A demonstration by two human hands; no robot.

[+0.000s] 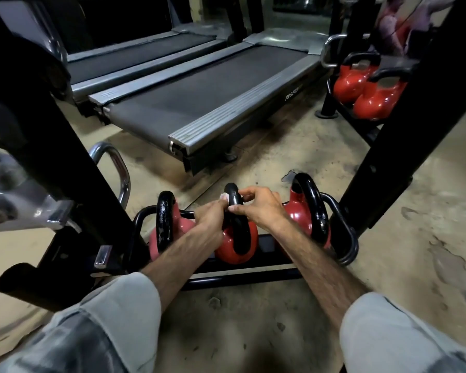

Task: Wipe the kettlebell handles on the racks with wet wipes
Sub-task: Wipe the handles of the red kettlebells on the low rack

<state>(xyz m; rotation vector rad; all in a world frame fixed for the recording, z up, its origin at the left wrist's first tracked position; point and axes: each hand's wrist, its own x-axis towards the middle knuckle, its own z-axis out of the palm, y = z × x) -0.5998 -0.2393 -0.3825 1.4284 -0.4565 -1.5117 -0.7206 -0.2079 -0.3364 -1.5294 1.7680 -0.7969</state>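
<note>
Head view: both hands, left hand (pixel 211 218) and right hand (pixel 258 207), are pinching a wet wipe (pixel 224 197) around the middle kettlebell's handle (pixel 234 200), neighbouring kettlebells (pixel 165 224) crowding in beside black rack uprights (pixel 404 130).

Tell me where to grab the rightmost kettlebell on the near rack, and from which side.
Grip the rightmost kettlebell by the top arch of its black handle, coming from above: the loop stands upright and clear there, while the rack rail hems its right side.

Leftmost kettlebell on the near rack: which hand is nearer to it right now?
Left. The left hand sits right beside the leftmost kettlebell, gripping the middle kettlebell handle with a wet wipe. The right hand is on the handle's far side.
</note>
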